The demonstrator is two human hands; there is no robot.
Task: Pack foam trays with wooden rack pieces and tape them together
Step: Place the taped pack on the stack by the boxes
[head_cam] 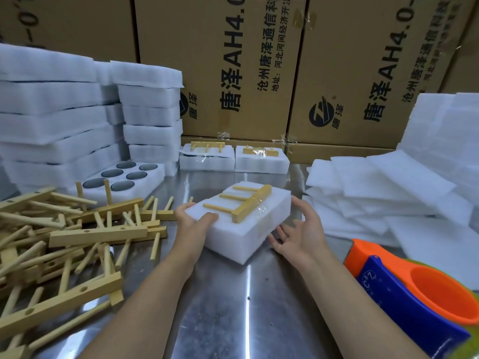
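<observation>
Cardboard cartons (233, 60) wall off the far edge of a steel table (233, 307), so all the supplies sit within arm's reach around one working spot.

At the centre lies a foam pack (243, 229), turned at an angle. A wooden rack piece (248, 203) lies flat on top, and shiny clear tape crosses its bar, apparently to stop it sliding.

The left hand (194, 221) grips the pack's near-left corner, thumb on top and fingers round the edge, which steadies it. The right hand (298, 229) is spread open, palm toward the pack's right side. Whether it touches the foam is unclear.

- **9 o'clock:** a loose pile of rack pieces (64, 242), handy for the left hand.
- **10 o'clock:** stacked foam trays (51, 120) and one open tray with six round holes (121, 177).
- **12 o'clock:** two finished packs (207, 156), pushed back against the cartons, out of the way.
- **2 o'clock:** foam sheets (375, 190), spread in a heap.
- **4 o'clock:** an orange and blue tape dispenser (414, 288), close to the right arm.

The pack looks nearly done, probably ready to join the finished ones.
</observation>
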